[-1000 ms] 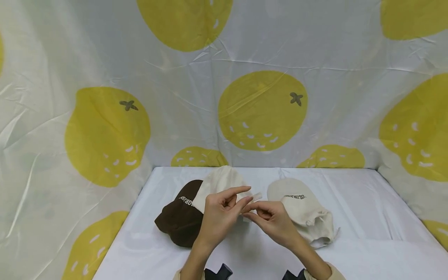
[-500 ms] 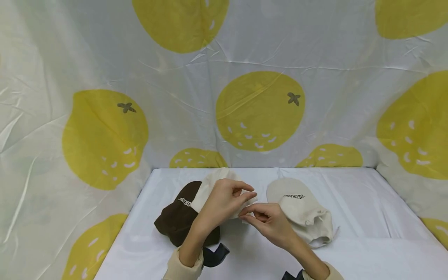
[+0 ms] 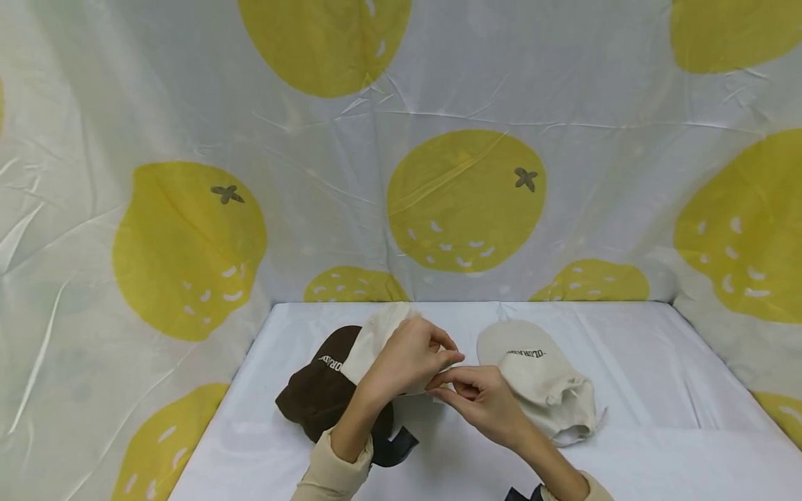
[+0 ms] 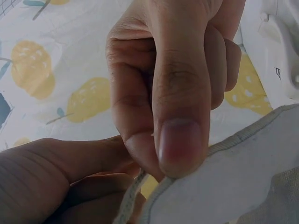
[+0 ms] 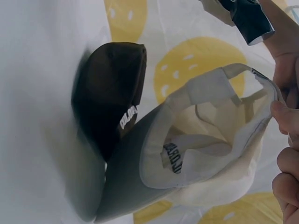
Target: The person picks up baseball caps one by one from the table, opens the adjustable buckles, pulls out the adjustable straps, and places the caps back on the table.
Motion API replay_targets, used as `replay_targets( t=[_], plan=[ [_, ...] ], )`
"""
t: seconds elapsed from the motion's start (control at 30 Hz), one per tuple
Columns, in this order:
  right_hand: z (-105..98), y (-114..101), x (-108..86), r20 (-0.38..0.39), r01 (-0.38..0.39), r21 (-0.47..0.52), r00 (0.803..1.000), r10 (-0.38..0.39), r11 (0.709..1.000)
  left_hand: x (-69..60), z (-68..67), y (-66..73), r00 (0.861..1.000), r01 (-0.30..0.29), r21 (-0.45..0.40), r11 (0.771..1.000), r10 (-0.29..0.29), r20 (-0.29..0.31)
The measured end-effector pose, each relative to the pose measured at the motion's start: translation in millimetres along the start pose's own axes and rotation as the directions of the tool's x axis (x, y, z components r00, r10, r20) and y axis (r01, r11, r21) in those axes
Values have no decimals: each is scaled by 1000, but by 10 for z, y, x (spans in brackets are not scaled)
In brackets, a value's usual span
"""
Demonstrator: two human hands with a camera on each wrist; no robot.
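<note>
A cream baseball cap [image 3: 371, 342] is held up in both hands, partly hidden behind the left one. My left hand [image 3: 406, 358] pinches the edge of its back opening between thumb and forefinger; the left wrist view shows the thumb [image 4: 180, 140] pressed on the seamed rim. At the same rear edge, my right hand [image 3: 481, 398] pinches with thumb and forefinger near a narrow strap [image 4: 127, 201]. The right wrist view looks into the cap's lining [image 5: 210, 126], its brim tilted down. Exactly what lies between the right fingertips is hidden.
A dark brown cap [image 3: 316, 396] with white lettering lies on the white table [image 3: 664, 390] behind the left forearm. Another cream cap [image 3: 539, 372] lies right of the hands. Behind hangs a lemon-print cloth [image 3: 583, 202]. A black wrist mount [image 3: 395, 447] sits at the left sleeve.
My left hand has turned over, its wrist and sleeve rising, and its fingers have closed down onto the cap's back edge. The right hand has hardly moved. The lying caps stay put.
</note>
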State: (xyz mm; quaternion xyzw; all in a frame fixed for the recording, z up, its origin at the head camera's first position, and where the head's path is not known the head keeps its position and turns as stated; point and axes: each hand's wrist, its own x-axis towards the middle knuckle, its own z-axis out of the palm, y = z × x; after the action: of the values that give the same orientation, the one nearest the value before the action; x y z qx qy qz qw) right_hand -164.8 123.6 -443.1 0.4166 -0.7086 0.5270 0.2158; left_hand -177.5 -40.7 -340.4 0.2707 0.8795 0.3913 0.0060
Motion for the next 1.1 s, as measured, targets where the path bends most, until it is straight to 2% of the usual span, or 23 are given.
replay_targets(
  t=[0.13, 0.33, 0.57, 0.7, 0.87, 1.1],
  plan=[
    [7, -10, 3, 0, 4, -6, 1000, -4, 1000, 2, 1, -6, 1000, -9, -30, 1000, 9, 17],
    [12, -12, 8, -10, 20, -20, 1000, -20, 1000, 20, 2, -27, 998, -55, -81, 995, 58, 39],
    [12, -9, 7, -3, 16, -31, 1000, -17, 999, 12, -11, -39, 998, -36, -117, 993, 42, 56],
    [14, -2, 11, -4, 26, -18, 1000, -26, 1000, -3, -20, -37, 1000, -16, -113, 993, 19, 25],
    [11, 2, 12, -7, 25, 18, 1000, -25, 1000, -37, -54, -17, 999, -5, -150, 989, -2, -48],
    [-2, -7, 17, -19, 4, 36, 1000, -4, 999, -111, -123, 14, 986, -22, -224, 974, -16, -165]
  ],
)
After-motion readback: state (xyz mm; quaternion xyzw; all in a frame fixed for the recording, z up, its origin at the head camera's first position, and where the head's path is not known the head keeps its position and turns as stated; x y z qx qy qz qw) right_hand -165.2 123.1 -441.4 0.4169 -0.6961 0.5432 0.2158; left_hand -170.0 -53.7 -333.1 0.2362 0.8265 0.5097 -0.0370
